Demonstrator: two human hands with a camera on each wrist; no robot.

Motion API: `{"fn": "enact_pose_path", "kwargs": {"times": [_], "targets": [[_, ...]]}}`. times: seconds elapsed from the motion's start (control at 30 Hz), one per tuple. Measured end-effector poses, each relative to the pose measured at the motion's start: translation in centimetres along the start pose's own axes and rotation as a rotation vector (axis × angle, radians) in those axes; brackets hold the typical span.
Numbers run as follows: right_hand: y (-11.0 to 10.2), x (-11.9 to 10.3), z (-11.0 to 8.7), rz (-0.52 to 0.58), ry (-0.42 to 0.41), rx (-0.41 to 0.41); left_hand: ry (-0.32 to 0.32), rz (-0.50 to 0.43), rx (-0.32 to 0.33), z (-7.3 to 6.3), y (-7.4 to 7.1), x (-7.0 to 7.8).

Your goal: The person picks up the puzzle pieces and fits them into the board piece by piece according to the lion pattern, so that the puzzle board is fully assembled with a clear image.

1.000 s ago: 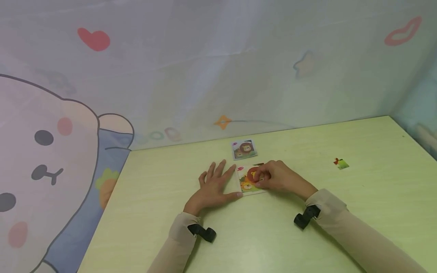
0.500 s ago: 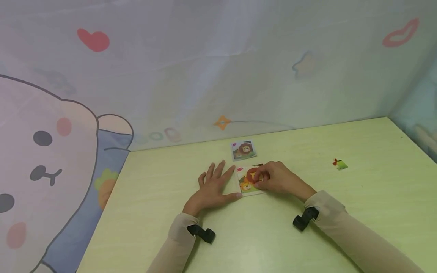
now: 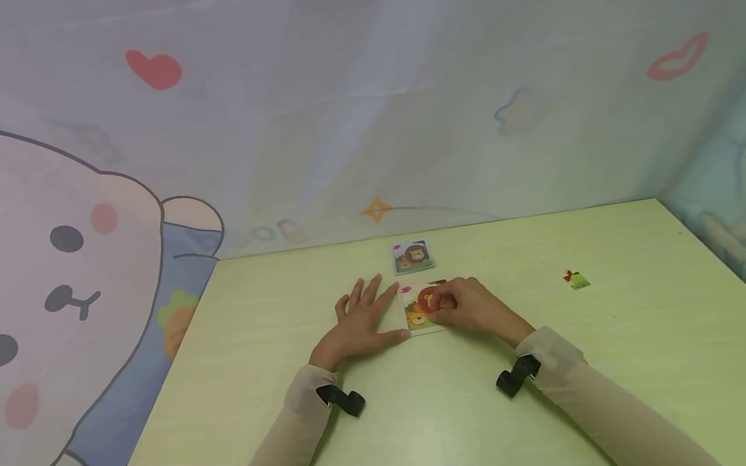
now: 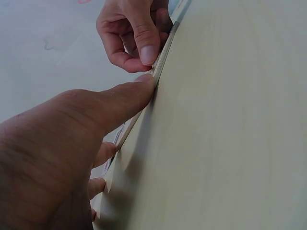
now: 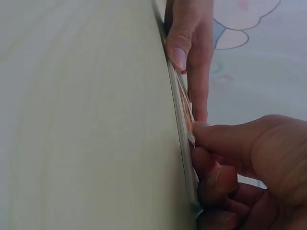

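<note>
A square lion picture puzzle (image 3: 416, 318) lies flat in a pale tray frame (image 3: 403, 315) on the table. My left hand (image 3: 362, 320) rests at its left side with fingers spread, the index fingertip and thumb against the frame's edge. Over the right part of the puzzle, my right hand (image 3: 471, 305) pinches a puzzle piece between thumb and index finger. In the right wrist view this puzzle piece (image 5: 186, 108) is tilted, its near edge lifted above the frame. My right hand hides the puzzle's right side in the head view.
A small lion picture card (image 3: 412, 257) lies just behind the puzzle. Off to the right is a loose green and red puzzle piece (image 3: 577, 279). A printed cloth backdrop (image 3: 326, 129) rises along the far edge of the pale yellow-green table (image 3: 245, 310).
Both hands keep nearly the same pose at the puzzle. The whole head view has shifted slightly, so the things appear a little further left.
</note>
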State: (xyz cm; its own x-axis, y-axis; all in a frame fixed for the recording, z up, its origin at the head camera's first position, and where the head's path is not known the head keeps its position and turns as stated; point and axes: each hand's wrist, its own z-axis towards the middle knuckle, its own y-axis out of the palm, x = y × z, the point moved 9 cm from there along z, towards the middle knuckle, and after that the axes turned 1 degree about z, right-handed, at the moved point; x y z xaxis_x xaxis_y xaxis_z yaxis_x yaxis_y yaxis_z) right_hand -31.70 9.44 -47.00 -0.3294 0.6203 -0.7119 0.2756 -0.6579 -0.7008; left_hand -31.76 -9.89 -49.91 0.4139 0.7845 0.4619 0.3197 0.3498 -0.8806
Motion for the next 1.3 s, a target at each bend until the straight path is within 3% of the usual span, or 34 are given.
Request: {"fn": "enact_pose_path", "kwargs": {"times": [0.2, 0.53, 1.07, 1.3], "targets": [[-1.3, 1.0, -0.8, 0.041, -0.014, 0.066, 0.002, -0.028, 0.0, 0.0, 0.1, -0.1], [-5.8, 3.8, -3.7, 0.094, 0.121, 0.128, -0.011, 0.015, -0.016, -0.1, -0.3, 0.6], [-12.6, 8.9, -8.1, -0.043, 0.233, 0.175, 0.041, -0.048, 0.023, -0.2, -0.2, 0.1], [-14.6, 11.3, -9.6, -0.123, 0.267, 0.169, 0.035, -0.056, 0.02, 0.0, -0.1, 0.0]]}}
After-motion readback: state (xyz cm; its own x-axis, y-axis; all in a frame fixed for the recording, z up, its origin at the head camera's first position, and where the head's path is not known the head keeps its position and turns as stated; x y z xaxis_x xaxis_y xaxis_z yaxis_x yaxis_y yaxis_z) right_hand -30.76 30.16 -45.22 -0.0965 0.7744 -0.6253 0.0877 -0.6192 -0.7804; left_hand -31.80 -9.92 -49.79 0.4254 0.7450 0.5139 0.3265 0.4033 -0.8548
